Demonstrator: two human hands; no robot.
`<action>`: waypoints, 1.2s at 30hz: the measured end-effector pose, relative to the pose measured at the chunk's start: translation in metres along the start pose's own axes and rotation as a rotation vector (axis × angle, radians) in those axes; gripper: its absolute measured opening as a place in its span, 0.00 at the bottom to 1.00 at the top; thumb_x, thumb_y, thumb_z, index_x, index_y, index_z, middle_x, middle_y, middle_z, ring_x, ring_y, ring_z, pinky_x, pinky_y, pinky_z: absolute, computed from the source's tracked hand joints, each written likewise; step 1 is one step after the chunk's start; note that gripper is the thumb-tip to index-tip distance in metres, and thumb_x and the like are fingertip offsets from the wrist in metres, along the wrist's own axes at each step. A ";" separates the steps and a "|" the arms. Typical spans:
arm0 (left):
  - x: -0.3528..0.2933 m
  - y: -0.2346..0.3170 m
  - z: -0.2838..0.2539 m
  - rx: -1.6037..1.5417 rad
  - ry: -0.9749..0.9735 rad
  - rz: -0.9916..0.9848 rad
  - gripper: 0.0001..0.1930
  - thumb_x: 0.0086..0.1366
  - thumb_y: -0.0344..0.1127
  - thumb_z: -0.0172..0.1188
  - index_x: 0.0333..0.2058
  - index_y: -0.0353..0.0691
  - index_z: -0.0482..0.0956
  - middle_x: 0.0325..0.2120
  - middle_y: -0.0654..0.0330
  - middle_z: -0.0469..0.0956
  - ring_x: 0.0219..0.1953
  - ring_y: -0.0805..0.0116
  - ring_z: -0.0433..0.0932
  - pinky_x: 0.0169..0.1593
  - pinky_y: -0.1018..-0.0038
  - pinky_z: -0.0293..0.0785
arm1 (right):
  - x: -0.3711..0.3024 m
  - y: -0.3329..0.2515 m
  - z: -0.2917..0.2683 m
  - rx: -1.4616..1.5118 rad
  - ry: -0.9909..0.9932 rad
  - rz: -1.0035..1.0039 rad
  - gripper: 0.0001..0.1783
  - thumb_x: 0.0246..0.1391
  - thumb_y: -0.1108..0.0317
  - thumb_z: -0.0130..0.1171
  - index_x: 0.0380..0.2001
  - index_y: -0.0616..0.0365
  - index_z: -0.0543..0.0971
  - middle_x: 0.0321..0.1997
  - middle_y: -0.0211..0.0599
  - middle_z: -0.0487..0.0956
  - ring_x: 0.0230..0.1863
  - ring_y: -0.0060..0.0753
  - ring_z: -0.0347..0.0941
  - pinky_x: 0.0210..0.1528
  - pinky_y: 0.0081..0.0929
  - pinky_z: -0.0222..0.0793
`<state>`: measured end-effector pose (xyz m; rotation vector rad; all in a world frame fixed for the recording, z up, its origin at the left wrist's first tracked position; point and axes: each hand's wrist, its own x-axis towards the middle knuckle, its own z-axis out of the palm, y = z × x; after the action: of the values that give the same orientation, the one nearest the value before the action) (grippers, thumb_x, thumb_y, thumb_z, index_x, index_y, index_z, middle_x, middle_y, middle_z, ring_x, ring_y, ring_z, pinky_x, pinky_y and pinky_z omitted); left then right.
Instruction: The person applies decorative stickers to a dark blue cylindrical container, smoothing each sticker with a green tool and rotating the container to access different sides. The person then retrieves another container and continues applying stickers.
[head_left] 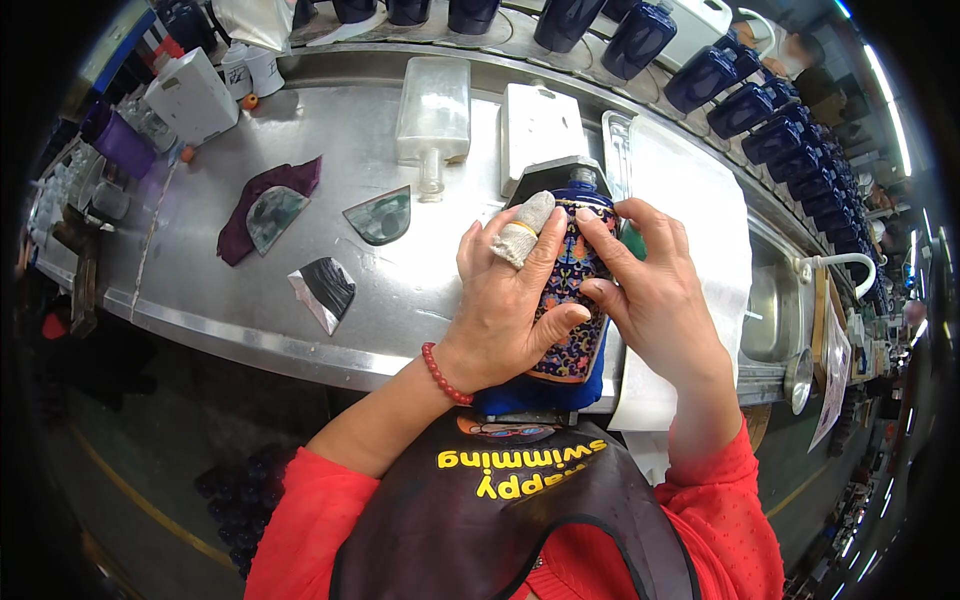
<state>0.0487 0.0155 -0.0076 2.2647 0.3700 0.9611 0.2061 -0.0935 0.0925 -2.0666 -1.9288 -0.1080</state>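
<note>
A dark blue bottle (574,300) with a colourful floral pattern and a bare neck lies tilted in front of me, its neck pointing away. My left hand (505,310) holds its left side, with fingers stretched along the upper face and thumb across the pattern. One of those fingers wears a grey-white cloth finger cover (525,232). On the right side, my right hand (655,285) grips the bottle, with index fingertip and thumb pressed on the patterned face. Beneath the bottle's lower end is a blue cloth (590,392). The bottle's underside is hidden.
On the metal worktop (390,290) lie a clear bottle (435,110), a purple cloth (240,222), and half-round scraper-like pieces (380,216). A white box (541,128) stands behind the bottle. White paper (690,190) and a sink (775,300) are at right; several blue bottles (640,40) line the back.
</note>
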 end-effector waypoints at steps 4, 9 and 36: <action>0.000 0.000 0.000 0.003 -0.001 0.002 0.48 0.69 0.72 0.44 0.72 0.34 0.58 0.65 0.42 0.65 0.67 0.39 0.57 0.69 0.38 0.42 | 0.001 -0.001 0.000 -0.016 0.004 0.005 0.34 0.52 0.59 0.70 0.63 0.46 0.76 0.61 0.43 0.68 0.57 0.50 0.67 0.55 0.45 0.71; -0.004 0.000 -0.001 -0.065 -0.019 -0.026 0.49 0.69 0.72 0.43 0.72 0.35 0.57 0.66 0.43 0.63 0.67 0.40 0.57 0.69 0.38 0.42 | -0.007 -0.004 -0.003 0.013 -0.019 0.038 0.34 0.51 0.59 0.70 0.63 0.46 0.76 0.61 0.45 0.67 0.57 0.51 0.67 0.56 0.45 0.70; -0.019 0.008 -0.002 -0.039 -0.061 -0.015 0.55 0.66 0.75 0.43 0.73 0.29 0.51 0.68 0.36 0.58 0.68 0.35 0.56 0.68 0.36 0.43 | -0.022 -0.017 -0.005 0.050 -0.058 0.044 0.35 0.49 0.62 0.71 0.63 0.49 0.76 0.66 0.47 0.65 0.59 0.52 0.66 0.59 0.45 0.70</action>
<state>0.0346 0.0010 -0.0113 2.2475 0.3380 0.8817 0.1885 -0.1156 0.0941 -2.0997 -1.8986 0.0107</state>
